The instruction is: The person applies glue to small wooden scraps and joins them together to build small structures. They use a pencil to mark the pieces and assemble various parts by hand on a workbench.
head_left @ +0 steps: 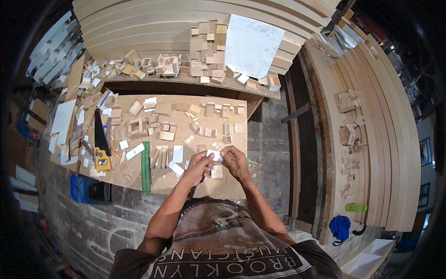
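Observation:
Between my two hands, over the front right part of the workbench [127,179], is a small white flat piece [215,156]. My left hand [200,166] pinches its left end, and my right hand [235,162] grips its right end with closed fingers. Just below the hands a pale wooden block [217,171] lies on the bench. Two white rectangular pieces, one of them upright in the picture [178,154], lie left of my left hand. Beyond the hands stand several little wooden furniture-like pieces, such as a small chair-shaped one [207,132].
A yellow-handled saw [102,156] and a green ruler [146,167] lie on the bench's left half. Behind it, a shelf carries wooden blocks [204,51] and a white board [253,46]. Stacked planks [371,139] and a blue bag [339,229] are at the right.

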`<state>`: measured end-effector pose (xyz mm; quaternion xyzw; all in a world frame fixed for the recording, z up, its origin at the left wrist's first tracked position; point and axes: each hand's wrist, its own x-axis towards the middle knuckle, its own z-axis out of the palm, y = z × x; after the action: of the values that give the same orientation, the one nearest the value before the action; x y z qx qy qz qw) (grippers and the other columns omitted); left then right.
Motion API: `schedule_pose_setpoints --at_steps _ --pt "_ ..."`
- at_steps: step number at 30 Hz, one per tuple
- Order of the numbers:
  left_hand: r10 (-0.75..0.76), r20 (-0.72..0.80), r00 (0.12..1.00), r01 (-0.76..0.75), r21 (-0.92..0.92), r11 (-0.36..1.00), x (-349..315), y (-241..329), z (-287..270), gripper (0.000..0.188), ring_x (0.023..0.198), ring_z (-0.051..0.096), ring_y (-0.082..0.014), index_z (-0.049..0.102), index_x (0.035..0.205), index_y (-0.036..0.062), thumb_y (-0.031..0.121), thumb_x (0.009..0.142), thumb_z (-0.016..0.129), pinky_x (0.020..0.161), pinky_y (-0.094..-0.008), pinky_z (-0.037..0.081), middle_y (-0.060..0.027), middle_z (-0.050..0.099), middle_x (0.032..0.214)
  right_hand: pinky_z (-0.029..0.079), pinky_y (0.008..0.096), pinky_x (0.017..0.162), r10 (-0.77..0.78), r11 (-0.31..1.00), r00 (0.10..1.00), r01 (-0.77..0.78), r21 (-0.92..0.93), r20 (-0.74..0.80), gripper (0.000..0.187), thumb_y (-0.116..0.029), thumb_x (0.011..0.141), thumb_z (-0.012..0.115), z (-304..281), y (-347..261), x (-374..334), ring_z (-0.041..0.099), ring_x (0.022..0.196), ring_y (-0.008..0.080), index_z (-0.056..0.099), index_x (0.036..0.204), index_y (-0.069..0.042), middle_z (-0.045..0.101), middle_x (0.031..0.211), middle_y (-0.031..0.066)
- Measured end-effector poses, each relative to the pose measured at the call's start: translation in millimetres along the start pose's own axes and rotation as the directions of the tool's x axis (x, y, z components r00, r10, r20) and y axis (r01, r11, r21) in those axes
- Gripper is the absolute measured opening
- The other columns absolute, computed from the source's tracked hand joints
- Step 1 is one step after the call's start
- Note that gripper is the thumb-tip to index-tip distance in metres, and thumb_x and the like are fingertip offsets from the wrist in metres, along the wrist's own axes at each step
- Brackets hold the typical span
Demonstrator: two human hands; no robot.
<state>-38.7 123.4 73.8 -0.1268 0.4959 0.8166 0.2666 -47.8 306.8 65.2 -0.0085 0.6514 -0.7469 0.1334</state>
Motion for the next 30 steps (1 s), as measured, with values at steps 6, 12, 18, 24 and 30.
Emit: schedule_pose_setpoints --at_steps 6,12,18,24,30 --pt "0.173 -0.032 0.984 -0.159 0.266 0.951 -6 1 -1 0.016 0.053 0.045 -0.0016 0.066 0.106 0.0048 0.018 0.098 0.064 0.042 -0.0181 0.034 0.0057 0.053 0.066 0.043 0.0229 0.061 -0.336 0.858 0.929 0.37 -0.356 0.156 0.016 -0.01 0.097 0.062 1 -22 -2 0.052 0.067 0.0085 0.064 0.108 0.002 0.059 0.09 0.0049" --pt "0.283 -0.017 0.959 -0.242 0.475 0.846 -11 5 4 0.023 0.058 0.05 -0.0045 0.071 0.113 0.0008 0.015 0.097 0.063 0.05 -0.0222 0.041 0.0017 0.063 0.075 0.05 0.0323 0.07 -0.229 0.894 0.957 0.278 -0.35 0.175 0.016 -0.006 0.094 0.063 -4 -26 -6 0.063 0.08 0.0218 0.066 0.108 0.002 0.063 0.095 0.0123" --pt "0.362 0.046 0.931 -0.298 0.669 0.681 -27 0 -1 0.025 0.077 0.064 -0.0119 0.07 0.117 0.001 0.015 0.097 0.062 0.069 -0.0275 0.052 -0.0073 0.072 0.093 0.053 0.038 0.077 -0.35 0.705 0.869 0.49 -0.513 0.35 0.015 -0.003 0.088 0.065 -6 -38 -9 0.065 0.087 0.0334 0.067 0.102 0.001 0.066 0.097 0.0188" --pt "0.138 0.174 0.975 -0.221 0.716 0.662 -68 -52 -24 0.034 0.115 0.062 -0.0153 0.065 0.128 0.006 0.013 0.095 0.066 0.095 -0.0326 0.052 -0.0126 0.066 0.128 0.053 0.0377 0.079 -0.082 0.737 0.837 0.417 -0.533 0.542 0.011 0.0 0.085 0.069 -25 24 -43 0.067 0.089 0.0316 0.068 0.096 0.003 0.068 0.097 0.0164" --pt "-0.128 0.153 0.98 0.072 0.329 0.942 -104 -108 -51 0.035 0.103 0.062 -0.0122 0.064 0.12 0.0003 0.008 0.087 0.076 0.093 -0.031 0.051 -0.0053 0.068 0.113 0.053 0.0378 0.084 0.055 0.873 0.693 0.316 -0.372 0.719 0.028 0.011 0.078 0.063 -14 47 -66 0.066 0.096 0.0318 0.069 0.104 0.002 0.069 0.102 0.0162"
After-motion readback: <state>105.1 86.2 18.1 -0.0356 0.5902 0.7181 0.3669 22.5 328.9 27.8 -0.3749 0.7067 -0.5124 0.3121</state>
